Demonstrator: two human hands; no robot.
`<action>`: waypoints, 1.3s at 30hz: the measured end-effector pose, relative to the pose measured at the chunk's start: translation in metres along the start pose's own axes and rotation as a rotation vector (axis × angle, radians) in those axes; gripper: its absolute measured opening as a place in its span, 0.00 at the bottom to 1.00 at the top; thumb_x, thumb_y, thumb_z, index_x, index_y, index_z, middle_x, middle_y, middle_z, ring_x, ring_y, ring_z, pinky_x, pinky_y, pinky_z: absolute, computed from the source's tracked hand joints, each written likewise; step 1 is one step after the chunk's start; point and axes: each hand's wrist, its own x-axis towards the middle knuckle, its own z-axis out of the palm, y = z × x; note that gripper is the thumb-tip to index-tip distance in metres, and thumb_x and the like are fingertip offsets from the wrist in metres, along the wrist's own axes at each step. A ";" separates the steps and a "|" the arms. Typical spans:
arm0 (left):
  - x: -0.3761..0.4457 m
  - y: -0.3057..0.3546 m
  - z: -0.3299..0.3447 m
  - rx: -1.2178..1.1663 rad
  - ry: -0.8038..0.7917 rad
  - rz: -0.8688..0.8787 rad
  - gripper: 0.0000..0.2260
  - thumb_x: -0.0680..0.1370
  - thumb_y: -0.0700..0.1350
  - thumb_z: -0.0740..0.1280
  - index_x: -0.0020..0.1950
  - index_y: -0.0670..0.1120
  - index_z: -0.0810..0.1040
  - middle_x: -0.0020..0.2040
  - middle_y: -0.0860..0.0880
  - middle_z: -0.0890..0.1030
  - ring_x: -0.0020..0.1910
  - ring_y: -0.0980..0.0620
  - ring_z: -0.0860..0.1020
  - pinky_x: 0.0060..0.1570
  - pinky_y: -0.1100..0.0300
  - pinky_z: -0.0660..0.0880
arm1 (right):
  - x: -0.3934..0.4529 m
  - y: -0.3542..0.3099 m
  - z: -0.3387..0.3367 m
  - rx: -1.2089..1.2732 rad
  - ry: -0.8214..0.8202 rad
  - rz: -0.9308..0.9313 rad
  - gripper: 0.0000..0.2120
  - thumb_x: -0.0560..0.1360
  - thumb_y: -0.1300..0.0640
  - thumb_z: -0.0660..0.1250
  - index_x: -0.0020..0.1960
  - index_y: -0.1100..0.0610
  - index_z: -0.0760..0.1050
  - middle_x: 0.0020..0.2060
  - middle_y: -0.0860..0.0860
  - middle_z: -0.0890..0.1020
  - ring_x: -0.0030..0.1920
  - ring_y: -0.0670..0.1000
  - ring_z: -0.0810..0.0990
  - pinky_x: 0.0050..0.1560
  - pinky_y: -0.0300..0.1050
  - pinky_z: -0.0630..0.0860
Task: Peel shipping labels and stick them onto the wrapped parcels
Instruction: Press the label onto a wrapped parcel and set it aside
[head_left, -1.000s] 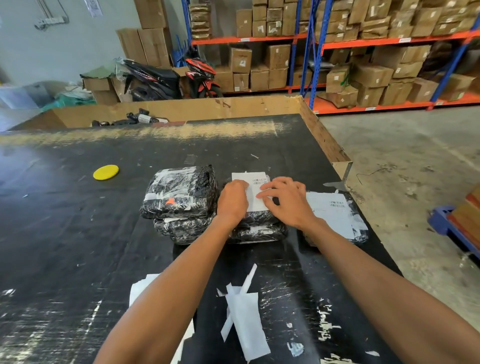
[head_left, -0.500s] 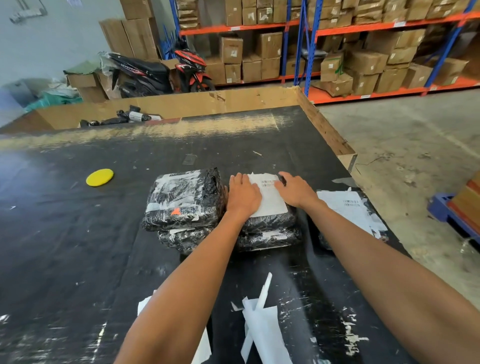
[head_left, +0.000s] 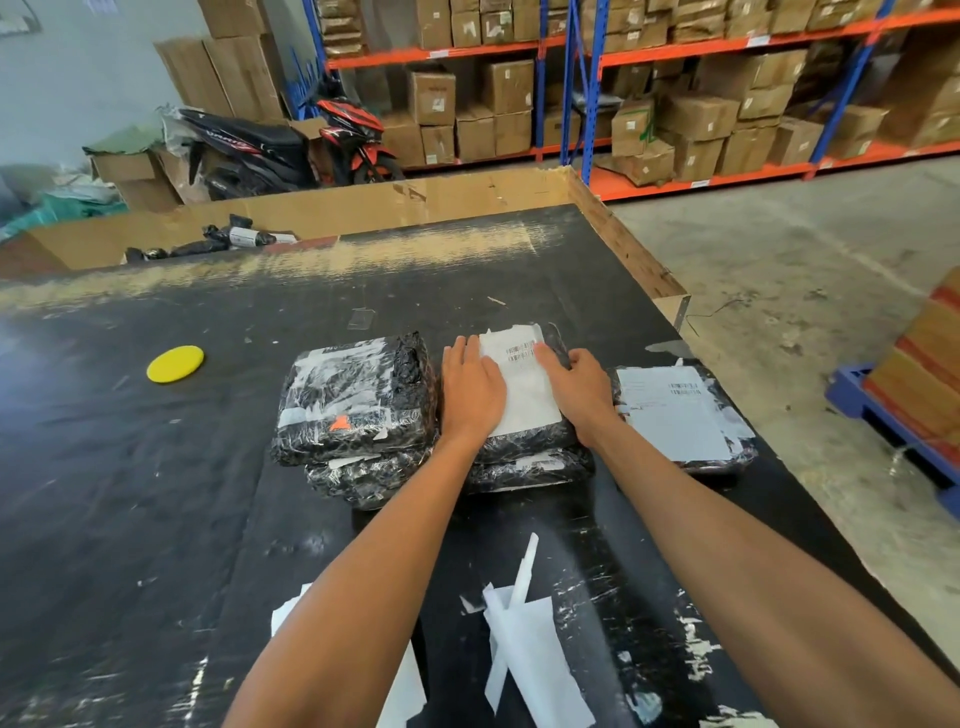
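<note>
Two hands press flat on a white label (head_left: 522, 384) that lies on top of the middle parcel (head_left: 524, 441), its long axis running away from the person, barcode at the far end. The left hand (head_left: 471, 387) covers the label's left edge, the right hand (head_left: 579, 387) its right edge; the fingers of both are straight and close together, pinching nothing. That parcel tops a stack on the black bench (head_left: 156, 493), between the left parcel (head_left: 358, 397) and a labelled parcel (head_left: 680, 415) at the right. A yellow disc (head_left: 175, 364) lies well apart to the left; backing paper (head_left: 530, 660) lies near the person. Since half a second ago, the right hand has slid from the label's far corner toward its near right edge.
</note>
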 end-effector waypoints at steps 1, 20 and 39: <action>-0.001 -0.001 0.000 0.004 0.002 0.015 0.22 0.86 0.45 0.49 0.80 0.41 0.56 0.81 0.44 0.55 0.81 0.46 0.48 0.78 0.52 0.48 | -0.003 -0.001 -0.001 0.015 -0.001 -0.018 0.20 0.76 0.37 0.66 0.46 0.55 0.72 0.41 0.49 0.77 0.39 0.49 0.74 0.37 0.45 0.68; -0.035 0.031 0.011 -0.196 -0.045 0.074 0.18 0.86 0.54 0.48 0.74 0.57 0.66 0.70 0.54 0.73 0.68 0.50 0.72 0.63 0.58 0.67 | 0.014 -0.004 -0.081 0.487 -0.061 0.325 0.18 0.75 0.42 0.71 0.47 0.58 0.77 0.49 0.58 0.85 0.50 0.60 0.84 0.56 0.60 0.82; -0.057 0.025 0.067 0.696 -0.192 0.010 0.23 0.84 0.58 0.47 0.80 0.61 0.52 0.82 0.46 0.51 0.80 0.42 0.48 0.76 0.39 0.44 | 0.045 0.036 -0.191 -0.568 -0.040 -0.057 0.26 0.83 0.44 0.52 0.78 0.54 0.62 0.71 0.59 0.72 0.69 0.64 0.71 0.65 0.59 0.71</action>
